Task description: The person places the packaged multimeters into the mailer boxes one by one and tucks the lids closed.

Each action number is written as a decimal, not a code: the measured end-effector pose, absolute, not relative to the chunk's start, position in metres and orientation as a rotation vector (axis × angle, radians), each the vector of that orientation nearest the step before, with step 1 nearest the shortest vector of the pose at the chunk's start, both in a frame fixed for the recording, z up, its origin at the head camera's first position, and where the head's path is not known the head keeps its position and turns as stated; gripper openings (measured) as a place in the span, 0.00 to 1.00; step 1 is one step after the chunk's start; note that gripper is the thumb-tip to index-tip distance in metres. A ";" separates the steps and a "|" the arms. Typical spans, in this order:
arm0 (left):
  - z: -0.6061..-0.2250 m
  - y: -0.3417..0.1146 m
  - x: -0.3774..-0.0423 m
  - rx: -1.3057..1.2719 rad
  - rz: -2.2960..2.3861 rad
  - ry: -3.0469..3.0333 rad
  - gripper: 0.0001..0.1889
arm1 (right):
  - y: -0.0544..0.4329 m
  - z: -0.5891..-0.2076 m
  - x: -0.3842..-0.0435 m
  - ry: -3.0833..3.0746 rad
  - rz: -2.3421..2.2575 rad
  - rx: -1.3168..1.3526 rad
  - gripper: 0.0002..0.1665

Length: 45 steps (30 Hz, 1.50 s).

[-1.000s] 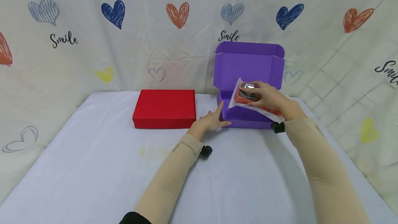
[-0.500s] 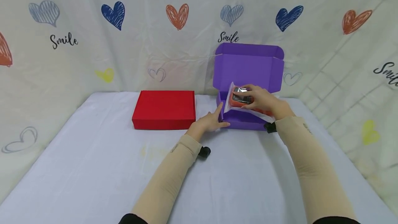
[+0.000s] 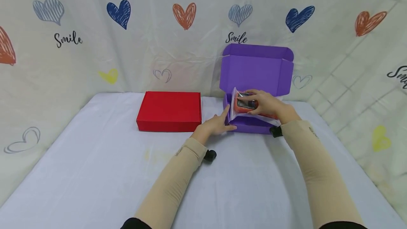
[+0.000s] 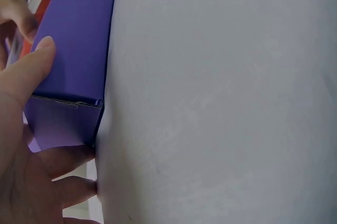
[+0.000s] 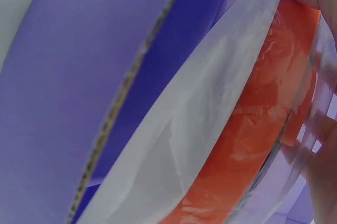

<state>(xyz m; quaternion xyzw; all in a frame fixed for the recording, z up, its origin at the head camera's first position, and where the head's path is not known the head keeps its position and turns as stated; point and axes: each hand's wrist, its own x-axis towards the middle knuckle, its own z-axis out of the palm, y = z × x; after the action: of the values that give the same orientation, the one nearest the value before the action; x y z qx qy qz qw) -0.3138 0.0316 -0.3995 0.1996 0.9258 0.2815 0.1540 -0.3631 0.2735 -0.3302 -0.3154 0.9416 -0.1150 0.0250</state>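
A purple cardboard box [image 3: 255, 68] stands at the back right with its lid raised. My left hand [image 3: 212, 126] braces its front left corner: the thumb lies along the front wall and the index finger points along the left side, both fairly straight. My right hand [image 3: 268, 103] grips an orange packet [image 3: 243, 110] in clear plastic, with a dark shiny patch on top. The packet sits tilted inside the box's opening, partly hidden by the fingers. In the right wrist view, the plastic wrap [image 5: 184, 113] lies close inside the box's wall [image 5: 79, 87].
A closed red box [image 3: 171, 105] stands to the left of the purple one, close to my left hand. White cloth [image 3: 127, 176] covers the table. Behind it hangs a pale curtain [image 3: 197, 48] printed with hearts.
My right hand has brought the packet left and lower into the purple box. The left hand has stayed at the box's corner. The red box has not moved.
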 end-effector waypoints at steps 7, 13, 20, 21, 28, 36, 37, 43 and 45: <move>-0.399 0.032 -0.313 0.565 0.811 2.645 0.53 | 0.270 -0.328 -0.365 2.855 -0.344 -0.995 0.43; -0.399 0.031 -0.313 0.561 0.831 2.637 0.53 | 0.264 -0.333 -0.365 2.804 -0.302 -1.024 0.43; -0.397 0.030 -0.313 0.569 0.814 2.649 0.54 | 0.259 -0.339 -0.372 2.788 -0.255 -1.047 0.43; -0.397 0.030 -0.313 0.569 0.813 2.646 0.54 | 0.259 -0.339 -0.372 2.784 -0.261 -1.045 0.44; -0.397 0.030 -0.312 0.578 0.814 2.646 0.53 | 0.259 -0.345 -0.371 2.763 -0.302 -1.076 0.44; -0.395 0.029 -0.311 0.582 0.856 2.644 0.53 | 0.266 -0.355 -0.369 2.776 -0.438 -1.104 0.44; -0.395 0.029 -0.310 0.585 0.860 2.641 0.53 | 0.267 -0.356 -0.369 2.775 -0.452 -1.111 0.44; -0.395 0.030 -0.311 0.591 0.841 2.638 0.53 | 0.267 -0.358 -0.366 2.765 -0.490 -1.092 0.44; -0.396 0.029 -0.312 0.587 0.835 2.640 0.53 | 0.266 -0.360 -0.367 2.771 -0.491 -1.078 0.44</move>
<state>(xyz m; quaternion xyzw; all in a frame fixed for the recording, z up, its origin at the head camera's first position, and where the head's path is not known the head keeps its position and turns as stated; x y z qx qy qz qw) -0.3119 0.0291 -0.3959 0.2049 0.9215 0.2913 0.1550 -0.3667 0.2664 -0.3596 -0.3568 0.9177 -0.1627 0.0640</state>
